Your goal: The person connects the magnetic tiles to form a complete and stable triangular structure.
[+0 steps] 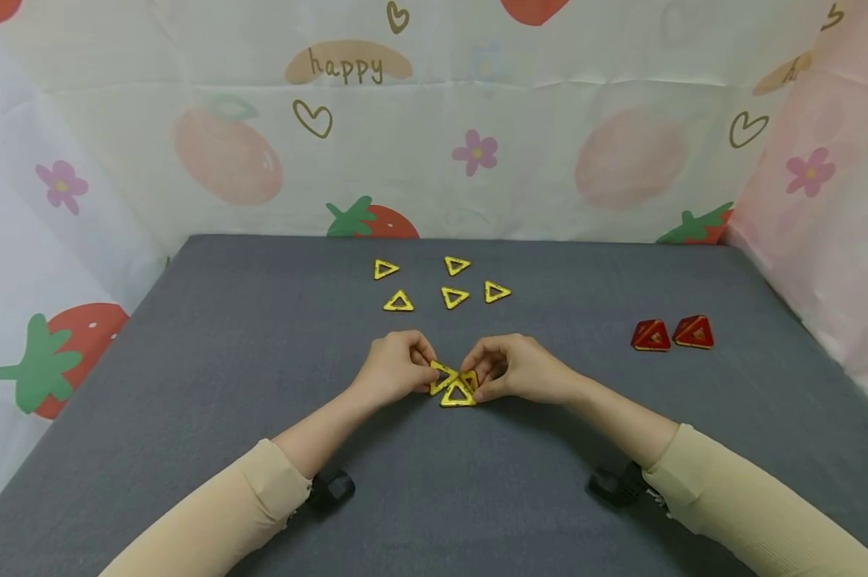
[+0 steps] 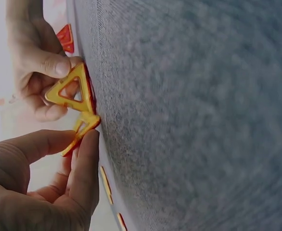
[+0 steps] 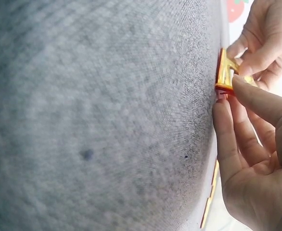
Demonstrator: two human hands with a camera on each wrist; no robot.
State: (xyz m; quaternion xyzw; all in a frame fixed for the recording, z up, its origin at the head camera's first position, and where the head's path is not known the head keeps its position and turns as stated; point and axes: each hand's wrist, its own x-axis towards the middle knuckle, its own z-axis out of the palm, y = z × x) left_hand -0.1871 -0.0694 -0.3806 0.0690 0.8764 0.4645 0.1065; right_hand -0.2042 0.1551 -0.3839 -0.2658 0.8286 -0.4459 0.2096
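In the head view, my left hand (image 1: 393,367) pinches a yellow triangular magnetic tile (image 1: 445,369) between thumb and fingers. Opposite it, my right hand (image 1: 523,369) pinches another yellow triangular tile (image 1: 471,377), partly covered by its fingers. A third yellow tile (image 1: 458,403) joins them at the front, the pieces meeting near one point and tilted up off the cloth. The left wrist view shows the left fingertips on a slanted tile (image 2: 84,126), with the right hand (image 2: 37,62) behind. From the right wrist, a yellow tile with red sides (image 3: 223,72) stands between both hands.
Several loose yellow triangular tiles lie farther back, among them one at the left (image 1: 398,308) and one at the right (image 1: 496,297). Two red pyramids (image 1: 651,336) stand on the right of the grey cloth-covered table (image 1: 260,336). A printed curtain (image 1: 434,160) hangs behind.
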